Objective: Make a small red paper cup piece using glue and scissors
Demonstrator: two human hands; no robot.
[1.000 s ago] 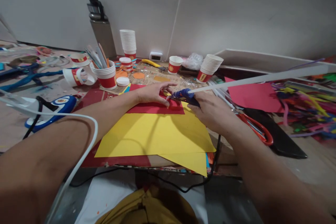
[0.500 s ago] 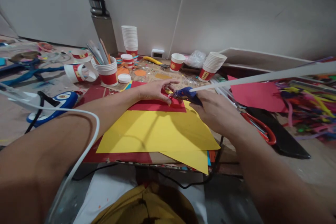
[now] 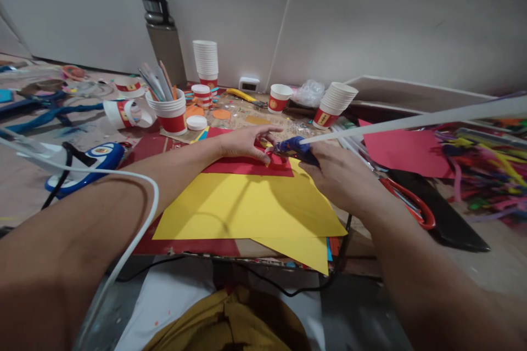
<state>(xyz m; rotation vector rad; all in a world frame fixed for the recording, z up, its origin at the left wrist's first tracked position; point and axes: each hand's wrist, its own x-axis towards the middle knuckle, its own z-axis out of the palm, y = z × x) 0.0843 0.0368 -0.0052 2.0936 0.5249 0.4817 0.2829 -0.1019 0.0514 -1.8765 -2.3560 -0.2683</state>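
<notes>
My right hand (image 3: 335,167) is closed around a blue hot glue gun (image 3: 294,146), with a long translucent white glue stick (image 3: 382,124) running out of its back to the right. Its nozzle points left, close to the thumb of my left hand (image 3: 242,144). Between the curved thumb and fingers of that hand is a small red piece (image 3: 280,159), partly hidden by the gun. Both hands are above a red sheet of paper (image 3: 242,166), which lies on larger yellow sheets (image 3: 242,208) near the table edge.
Stacked paper cups (image 3: 205,57), a cup of pencils (image 3: 171,120) and yellow-handled pliers (image 3: 242,95) stand or lie behind. Red-handled scissors (image 3: 428,218), a black flat case (image 3: 448,219) and pipe cleaners (image 3: 500,170) are at right. At left lies a blue-and-white device (image 3: 102,159) with cables.
The view has shifted very slightly, so everything sits a little further right. Both hands, the glue gun and the red piece keep nearly the same positions.
</notes>
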